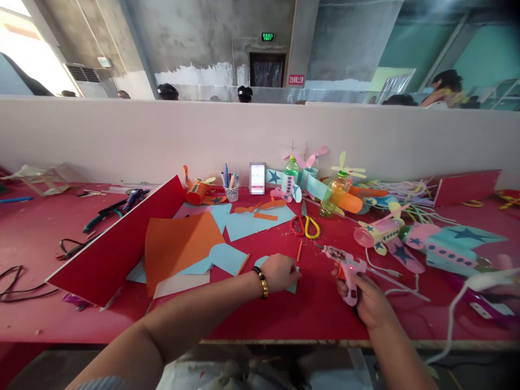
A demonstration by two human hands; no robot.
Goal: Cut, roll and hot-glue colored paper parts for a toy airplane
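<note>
My right hand (368,298) is wrapped around a pink hot glue gun (348,271), whose nozzle points up and left; a small red light glows on its body. My left hand (278,272), with a beaded bracelet at the wrist, is closed over a piece of light blue paper (293,286) that shows on both sides of it. Its fingertips are hidden, so I cannot tell what they pinch. Just beyond it lies a narrow orange paper strip (299,251). Scissors (304,226) with red and yellow handles rest farther back.
Orange sheet paper (179,244) and blue offcuts lie left, beside an upright red board (125,244). Bottle-and-paper planes (379,234) stand behind and right. A white cable (450,319) hangs over the right front edge. A pen cup (231,193) stands near the partition.
</note>
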